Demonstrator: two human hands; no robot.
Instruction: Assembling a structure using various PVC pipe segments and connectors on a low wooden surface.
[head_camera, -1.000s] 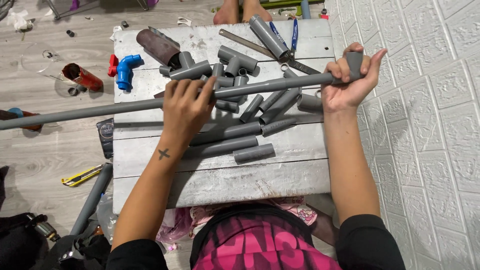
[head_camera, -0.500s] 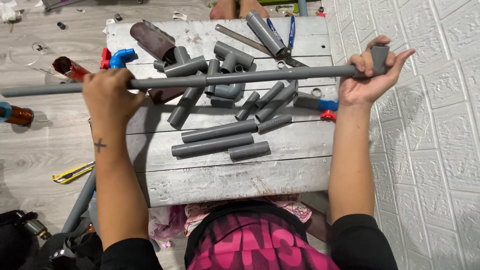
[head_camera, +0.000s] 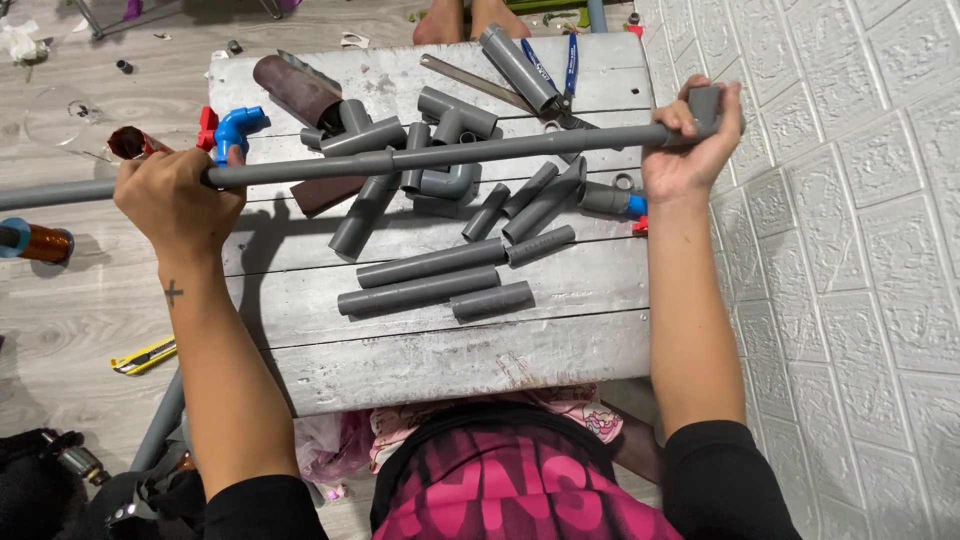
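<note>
Two bare hands hold one long grey plastic pipe (head_camera: 440, 156) level above the tabletop (head_camera: 440, 350), running roughly parallel to its far edge. Left hand (head_camera: 175, 200): grip closed fully round the pipe, knuckles up and the back of the hand toward the camera, placed just beyond the tabletop's left edge; the pipe continues past this hand and out of view at the left. Right hand (head_camera: 690, 150): grip closed round the pipe's other end above the tabletop's right edge, fingers curled over a short grey fitting (head_camera: 705, 105) that sits on that end; how far the fitting is seated cannot be told. Both forearms extend straight forward from black sleeves, well apart; a small cross mark shows on the left forearm. Tabletop: weathered grey-white wooden planks, paint worn and stained. On it, beneath the held pipe, lie cut lengths of grey pipe (head_camera: 420, 292), smooth and cylindrical, three of them side by side near the centre, with grey tee and elbow fittings (head_camera: 450, 130) clustered toward the far edge. A blue elbow fitting (head_camera: 238, 127) lies at the left edge, near the left hand. A dark brown roll (head_camera: 297, 90) rests at the far left corner, and blue-handled pliers (head_camera: 560, 70) lie near the far right corner beside a thicker grey pipe (head_camera: 517, 66).
</note>
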